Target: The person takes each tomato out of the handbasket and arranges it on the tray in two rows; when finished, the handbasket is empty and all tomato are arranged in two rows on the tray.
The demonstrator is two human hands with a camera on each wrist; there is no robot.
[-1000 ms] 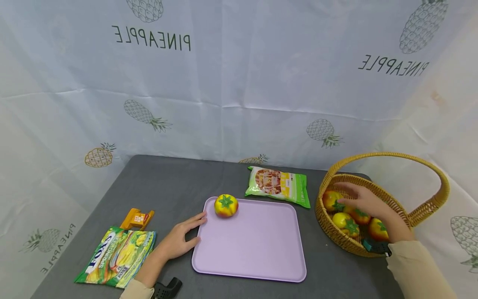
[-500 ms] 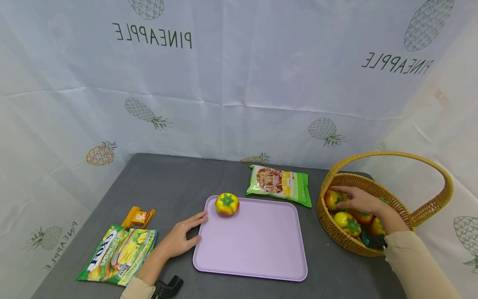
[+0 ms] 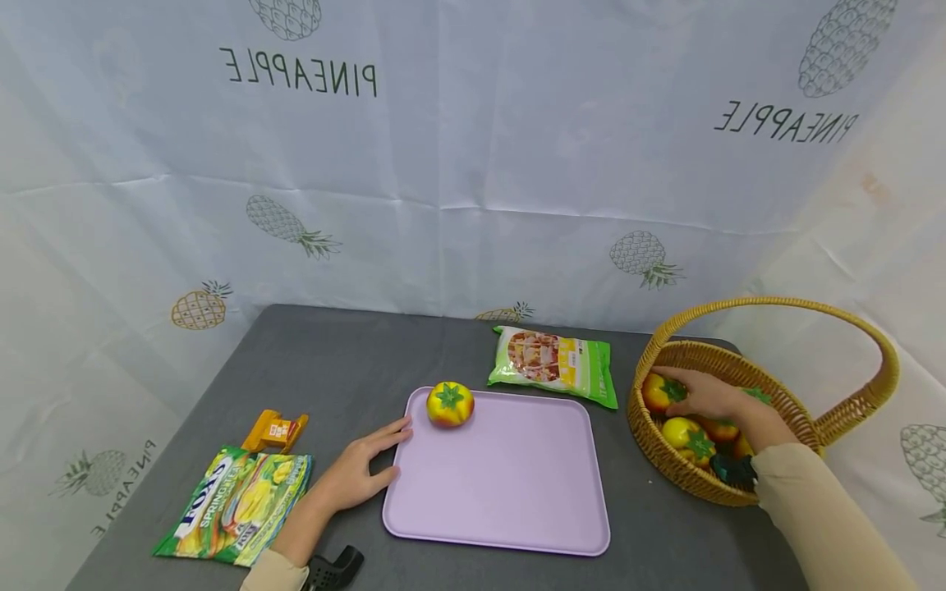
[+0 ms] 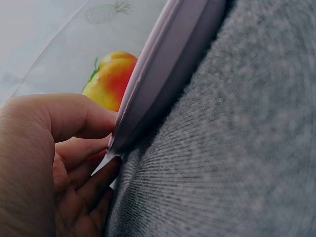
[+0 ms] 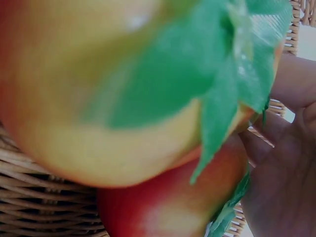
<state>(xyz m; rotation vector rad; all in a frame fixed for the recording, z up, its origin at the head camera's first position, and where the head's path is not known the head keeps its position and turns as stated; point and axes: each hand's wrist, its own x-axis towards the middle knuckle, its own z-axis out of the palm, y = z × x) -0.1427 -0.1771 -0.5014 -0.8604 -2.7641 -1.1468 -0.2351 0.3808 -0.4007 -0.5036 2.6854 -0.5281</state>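
My left hand [image 3: 360, 470] rests at the left rim of a lilac tray [image 3: 502, 492], its index finger and thumb touching the edge. In the left wrist view, the thumb meets the rim while other fingers sit below it. One yellow-red persimmon [image 3: 449, 405] with a green leafy top lies in the tray's far left corner. Inside the wicker basket [image 3: 668, 469], my right hand [image 3: 713, 396] grips a persimmon [image 3: 656, 392] by the left wall, fingers over its far side and thumb nearer. Another persimmon [image 5: 173, 202] appears low in the right wrist view; the fingertips are hidden there.
Several persimmons fill the basket, whose tall handle [image 3: 769, 301] arches over the right arm. A green-and-white food packet [image 3: 554, 366] lies behind the tray. At left are a Fox's packet [image 3: 236, 505] and a small orange packet [image 3: 275, 431] on the grey table [image 3: 355, 353].
My right hand has reached lower and closed around the persimmon by the basket's left wall, which has turned to show more of its green leaf. The left hand stays at the tray rim.
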